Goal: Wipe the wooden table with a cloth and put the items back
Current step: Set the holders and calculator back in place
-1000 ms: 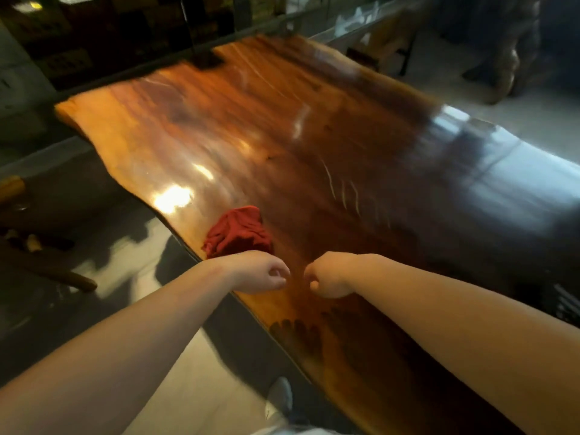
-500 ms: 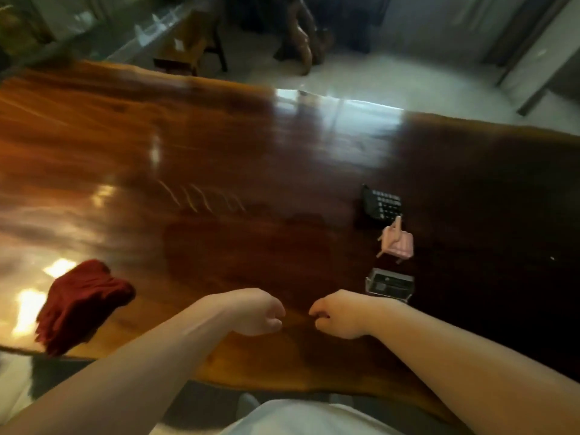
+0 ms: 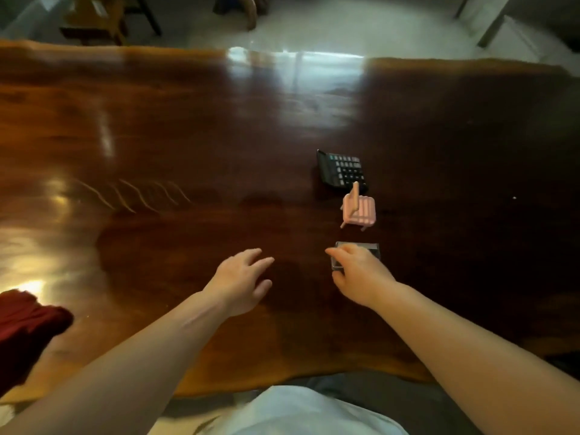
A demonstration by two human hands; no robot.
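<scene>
A glossy dark wooden table (image 3: 188, 146) fills the view. A crumpled red cloth (image 3: 25, 331) lies at its near left edge, away from both hands. In a row right of centre sit a black calculator (image 3: 342, 169), a small pink chair-shaped holder (image 3: 359, 210) and a small flat grey box (image 3: 370, 248). My right hand (image 3: 361, 274) reaches over the grey box with fingers spread, covering its near part; a grip does not show. My left hand (image 3: 241, 281) hovers open over bare wood, left of the box.
Beyond the table's far edge is a pale tiled floor (image 3: 345, 23) with a wooden chair (image 3: 103, 17) at the back left. Bright glare patches lie on the table's left side. My white shirt (image 3: 298, 412) shows at the bottom.
The view swung right, bringing the calculator, pink holder and grey box into sight and the cloth to the far left. Both fists opened; the right hand moved forward onto the grey box.
</scene>
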